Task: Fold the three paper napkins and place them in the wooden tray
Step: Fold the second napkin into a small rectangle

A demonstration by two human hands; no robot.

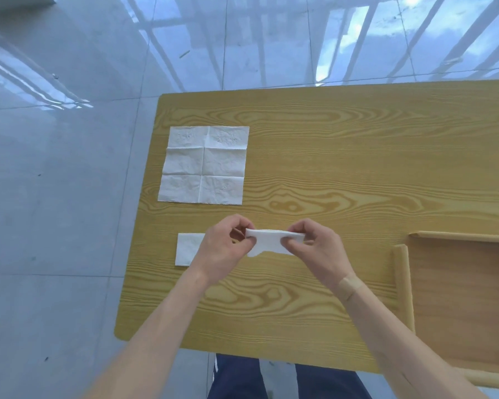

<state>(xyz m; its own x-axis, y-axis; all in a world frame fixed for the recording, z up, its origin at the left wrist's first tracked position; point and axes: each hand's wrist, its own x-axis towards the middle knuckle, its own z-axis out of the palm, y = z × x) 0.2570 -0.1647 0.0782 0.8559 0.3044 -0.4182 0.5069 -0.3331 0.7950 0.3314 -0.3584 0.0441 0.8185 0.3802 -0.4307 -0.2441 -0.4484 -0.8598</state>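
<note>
Your left hand (222, 249) and right hand (314, 246) pinch opposite ends of a white folded paper napkin (268, 243) above the yellow wood-grain table (343, 168). The wooden tray (401, 283) sits right; bare tabletop lies between.

left hand (224, 250) pinching, right hand (317, 249) pinching — forearms converging
</note>
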